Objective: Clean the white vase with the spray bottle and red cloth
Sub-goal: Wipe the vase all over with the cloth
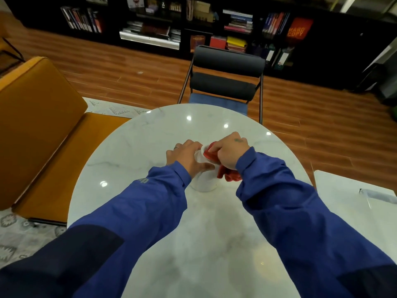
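Note:
The white vase (205, 180) stands upright near the middle of the round marble table (137, 151). My left hand (188, 157) wraps around its left side just under the rim and grips it. My right hand (231, 151) is closed on the red cloth (229, 175) and presses it against the vase's rim and right side; part of the cloth hangs down below my wrist. The vase's upper body is mostly hidden by both hands. No spray bottle is visible.
A dark chair (225, 80) with a blue seat stands at the table's far edge. An orange bench (40, 130) lies to the left. A second white tabletop (354, 203) adjoins on the right. Dark bookshelves (193, 24) line the back wall.

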Tool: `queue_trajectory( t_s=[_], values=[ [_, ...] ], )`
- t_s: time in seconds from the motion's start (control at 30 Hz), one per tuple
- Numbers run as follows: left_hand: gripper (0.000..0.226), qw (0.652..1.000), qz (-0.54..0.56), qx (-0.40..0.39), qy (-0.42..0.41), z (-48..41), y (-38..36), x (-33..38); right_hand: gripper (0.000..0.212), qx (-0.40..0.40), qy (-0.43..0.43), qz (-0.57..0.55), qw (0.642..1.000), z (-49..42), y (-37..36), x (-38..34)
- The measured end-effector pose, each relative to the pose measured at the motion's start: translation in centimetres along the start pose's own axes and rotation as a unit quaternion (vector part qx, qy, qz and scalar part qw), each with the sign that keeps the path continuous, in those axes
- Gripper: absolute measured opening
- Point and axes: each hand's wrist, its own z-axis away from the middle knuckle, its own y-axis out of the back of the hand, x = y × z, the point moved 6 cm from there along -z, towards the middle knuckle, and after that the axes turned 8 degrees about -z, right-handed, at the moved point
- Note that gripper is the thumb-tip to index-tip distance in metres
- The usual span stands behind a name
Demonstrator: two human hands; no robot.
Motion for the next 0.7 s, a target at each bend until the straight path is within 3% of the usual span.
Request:
queue_trajectory(
  t_s=[0.1, 0.2, 0.4, 0.6, 0.7],
  values=[
    [0.062, 1.0, 0.0, 0.006, -0.009, -0.2, -0.3, -0.1, 0.024, 0.007, 0.001, -0.134, 0.991, 0.8, 1.4, 1.0],
    [0.059, 1.0, 0.022, 0.003, -0.012, 0.1, -0.2, -0.2, 0.031, 0.085, 0.04, -0.059, 0.994, 0.0, 0.8, 0.4],
    [0.027, 0.999, 0.042, 0.008, -0.027, 0.8, 0.1, -0.3, 0.028, 0.094, 0.019, -0.032, 0.995, 0.1, -2.1, -1.1],
    [0.056, 1.0, 0.02, -0.006, -0.012, 0.3, 0.0, -0.1, 0.036, 0.047, 0.064, -0.004, 0.997, 0.5, -1.3, 1.1],
    [0.066, 1.0, 0.023, 0.005, -0.009, 0.1, 0.0, -0.1, 0.033, 0.062, 0.023, 0.008, 0.998, 0.6, 0.6, 1.8]
  ],
)
